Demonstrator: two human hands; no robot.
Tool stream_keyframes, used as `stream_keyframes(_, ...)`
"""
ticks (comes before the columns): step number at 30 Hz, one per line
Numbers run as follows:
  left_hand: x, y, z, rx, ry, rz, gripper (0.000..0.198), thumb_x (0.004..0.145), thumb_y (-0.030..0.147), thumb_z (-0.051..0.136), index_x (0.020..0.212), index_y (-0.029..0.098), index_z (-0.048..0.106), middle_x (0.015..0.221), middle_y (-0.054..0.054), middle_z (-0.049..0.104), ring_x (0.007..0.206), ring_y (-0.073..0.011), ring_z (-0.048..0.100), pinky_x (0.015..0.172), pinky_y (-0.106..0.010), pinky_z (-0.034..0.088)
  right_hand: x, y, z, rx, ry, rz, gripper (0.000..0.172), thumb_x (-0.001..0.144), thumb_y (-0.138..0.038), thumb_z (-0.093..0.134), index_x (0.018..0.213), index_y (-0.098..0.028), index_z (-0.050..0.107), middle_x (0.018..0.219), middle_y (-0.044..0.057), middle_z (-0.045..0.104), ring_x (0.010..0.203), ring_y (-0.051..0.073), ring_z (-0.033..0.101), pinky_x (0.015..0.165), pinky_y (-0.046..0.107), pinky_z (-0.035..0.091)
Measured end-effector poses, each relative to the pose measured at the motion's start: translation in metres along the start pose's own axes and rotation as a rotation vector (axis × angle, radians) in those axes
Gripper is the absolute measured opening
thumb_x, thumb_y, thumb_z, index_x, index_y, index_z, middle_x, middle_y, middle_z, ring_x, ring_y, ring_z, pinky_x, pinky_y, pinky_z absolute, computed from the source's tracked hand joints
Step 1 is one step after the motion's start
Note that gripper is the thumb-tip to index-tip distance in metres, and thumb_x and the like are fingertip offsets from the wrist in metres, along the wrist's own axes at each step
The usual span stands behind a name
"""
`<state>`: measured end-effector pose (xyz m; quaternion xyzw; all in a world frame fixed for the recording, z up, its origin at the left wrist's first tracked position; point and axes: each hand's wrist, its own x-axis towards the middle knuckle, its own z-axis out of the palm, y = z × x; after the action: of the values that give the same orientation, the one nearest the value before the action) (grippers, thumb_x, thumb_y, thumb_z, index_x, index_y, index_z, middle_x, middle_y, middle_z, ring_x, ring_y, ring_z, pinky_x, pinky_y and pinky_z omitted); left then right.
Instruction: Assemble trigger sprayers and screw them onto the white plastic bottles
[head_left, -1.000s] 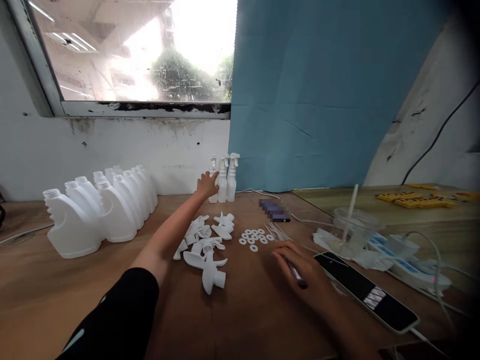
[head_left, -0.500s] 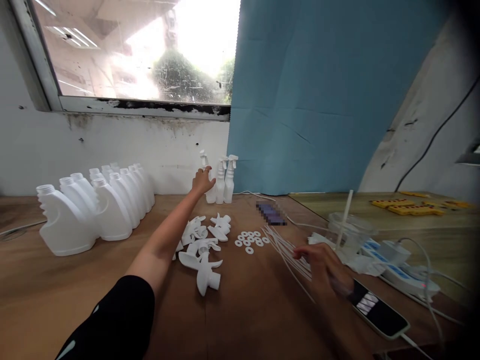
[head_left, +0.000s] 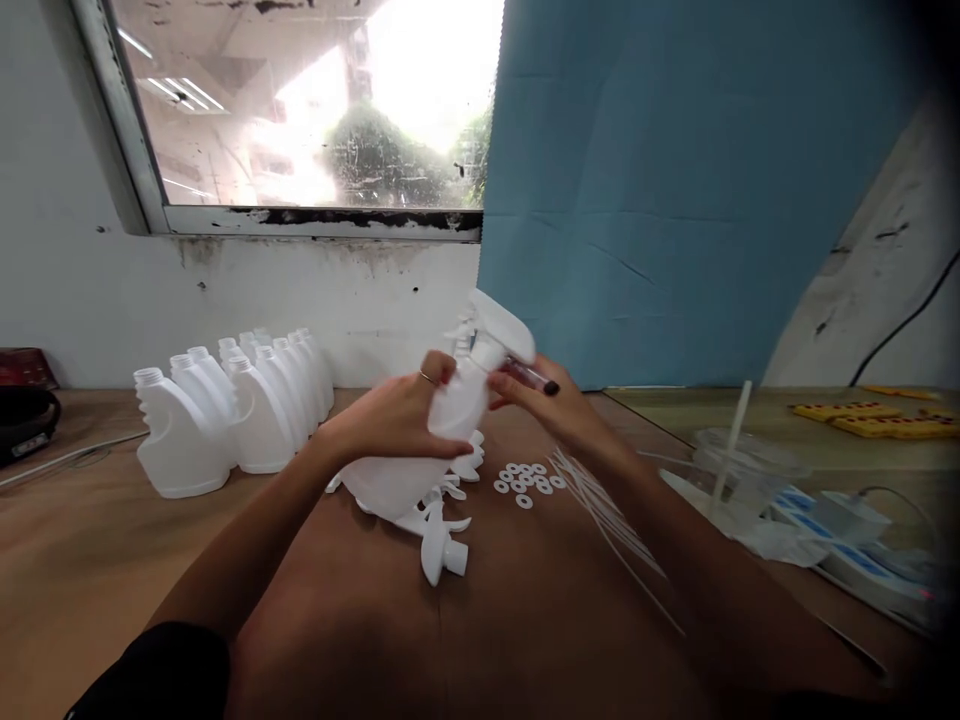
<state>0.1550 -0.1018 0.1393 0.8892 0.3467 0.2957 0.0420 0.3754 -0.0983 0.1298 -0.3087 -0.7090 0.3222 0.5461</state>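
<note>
Since the bottle (head_left: pixel 456 405) seems light and squeezable, its neck (head_left: pixel 480 370) suits gripping; the left hand (head_left: pixel 409 415) clasps just below, the right hand (head_left: pixel 551 400) curls round a rod (head_left: pixel 531 376).

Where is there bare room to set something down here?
Bare tabletop lies in front of the washers, between the spray heads and thin tubes; also at left, between the bottles and left forearm. Around the cup and power strip, it's crowded.

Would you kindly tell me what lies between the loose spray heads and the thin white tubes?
In the head view, small white rings lie on the table between the spray heads and the tubes.
</note>
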Motion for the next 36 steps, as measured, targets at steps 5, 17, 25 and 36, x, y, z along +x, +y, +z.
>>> stream_keyframes(5,-0.004,0.015,0.006,-0.018,-0.06,-0.083,0.07,0.068,0.06,0.068,0.115,0.022,0.033,0.087,-0.003,0.057,0.071,-0.0227,0.063,0.057,-0.031,0.047,0.007,0.002,0.032,0.145,0.175,-0.145,0.034,0.074,-0.041,0.076,0.1,-0.022,0.064,0.1,0.004,0.067,0.098,0.024,0.061,0.083,0.038,0.053)
stream_keyframes(17,-0.013,0.026,-0.019,-0.212,-0.111,0.024,0.05,0.076,0.042,0.067,0.12,0.02,0.059,0.096,-0.003,0.068,0.088,-0.0209,0.066,0.08,-0.035,0.054,-0.002,-0.012,0.035,0.296,-0.009,-0.153,0.037,0.076,-0.052,0.067,0.098,-0.022,0.065,0.109,0.006,0.069,0.112,0.029,0.059,0.094,0.047,0.048)
stream_keyframes(25,-0.018,0.02,-0.04,-0.181,-0.132,0.034,0.051,0.074,0.043,0.069,0.12,0.022,0.061,0.109,-0.006,0.066,0.101,-0.0239,0.063,0.088,-0.039,0.053,-0.007,-0.019,0.034,0.304,-0.014,-0.14,0.037,0.072,-0.039,0.077,0.104,-0.025,0.064,0.105,0.004,0.07,0.106,0.027,0.062,0.097,0.047,0.048)
stream_keyframes(36,-0.009,-0.033,-0.029,-0.854,-0.865,-0.071,0.058,0.041,0.063,0.074,0.082,0.021,0.074,0.081,-0.011,0.071,0.085,-0.0358,0.066,0.064,-0.04,0.056,-0.01,-0.017,0.027,0.506,-0.456,-0.192,0.049,0.057,-0.066,0.076,0.089,-0.033,0.061,0.106,0.001,0.069,0.115,0.031,0.057,0.091,0.054,0.046)
